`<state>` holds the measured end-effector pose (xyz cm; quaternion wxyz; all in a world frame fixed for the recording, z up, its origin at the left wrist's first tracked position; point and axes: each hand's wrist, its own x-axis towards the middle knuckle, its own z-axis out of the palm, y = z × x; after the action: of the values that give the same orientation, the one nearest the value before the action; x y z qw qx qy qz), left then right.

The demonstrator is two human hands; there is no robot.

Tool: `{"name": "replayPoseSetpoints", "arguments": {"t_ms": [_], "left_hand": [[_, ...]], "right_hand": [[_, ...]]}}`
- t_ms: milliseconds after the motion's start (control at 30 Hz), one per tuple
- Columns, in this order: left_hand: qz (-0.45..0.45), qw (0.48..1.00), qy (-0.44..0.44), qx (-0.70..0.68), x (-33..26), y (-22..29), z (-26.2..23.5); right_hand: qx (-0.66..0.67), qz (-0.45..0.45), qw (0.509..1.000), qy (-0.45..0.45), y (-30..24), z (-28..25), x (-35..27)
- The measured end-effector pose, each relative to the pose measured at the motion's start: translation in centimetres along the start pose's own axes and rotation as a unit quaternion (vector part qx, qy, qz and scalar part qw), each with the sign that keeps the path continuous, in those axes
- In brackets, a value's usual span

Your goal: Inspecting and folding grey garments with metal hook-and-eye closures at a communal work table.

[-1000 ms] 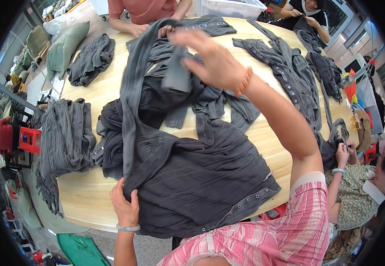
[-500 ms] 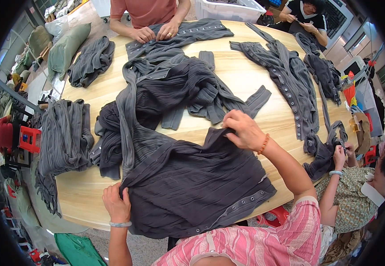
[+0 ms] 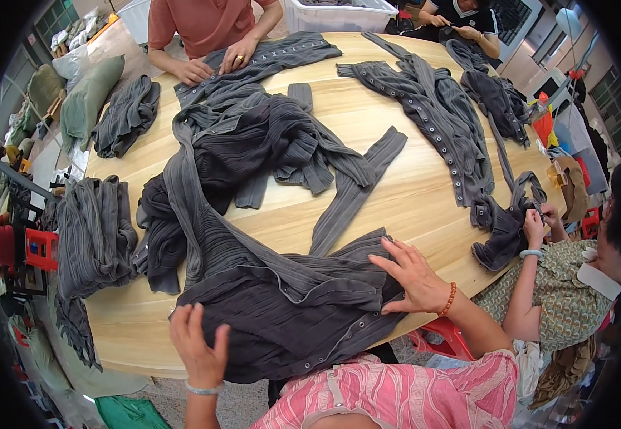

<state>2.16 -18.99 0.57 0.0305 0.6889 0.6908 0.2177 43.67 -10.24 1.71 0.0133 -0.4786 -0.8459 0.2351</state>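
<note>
In front of me a dark grey ribbed cardigan (image 3: pixel 275 325) lies spread at the table's near edge. A row of round metal snaps runs along its nearest border, and its ribbed upper part is folded over the darker side. My left hand (image 3: pixel 199 345) hovers at the garment's left corner, fingers apart and holding nothing. At its right edge my right hand (image 3: pixel 418 279) is open with fingers spread; whether it touches the cloth I cannot tell. A long grey sleeve (image 3: pixel 359 189) stretches diagonally away from the garment. Beyond it sits a heap of similar dark knitwear (image 3: pixel 253 146).
A folded stack of grey garments (image 3: pixel 96 236) stands on the table's (image 3: pixel 139 343) left side, a smaller bundle (image 3: pixel 126 118) behind it. Another snapped garment (image 3: pixel 432 121) lies at right. Three people work around the table; one in a salmon shirt (image 3: pixel 203 28) handles cloth opposite me.
Both my hands have let go of the cardigan's edge and opened. Its ribbed upper part now lies folded toward me, and a sleeve stretches out over the wood. The view has shifted slightly.
</note>
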Motion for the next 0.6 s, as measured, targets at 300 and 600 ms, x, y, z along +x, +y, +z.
{"name": "replayPoseSetpoints", "arguments": {"t_ms": [300,600], "left_hand": [[0.264,0.926,-0.228,-0.142,-1.8,10.1,6.1],[0.012,0.805,-0.1,-0.585,4.8,8.6,4.2]], "right_hand": [[0.197,-0.055,0.978,0.033,-1.3,5.1,-0.8],[0.114,-0.157,0.954,0.227,0.1,0.4,9.9]]}}
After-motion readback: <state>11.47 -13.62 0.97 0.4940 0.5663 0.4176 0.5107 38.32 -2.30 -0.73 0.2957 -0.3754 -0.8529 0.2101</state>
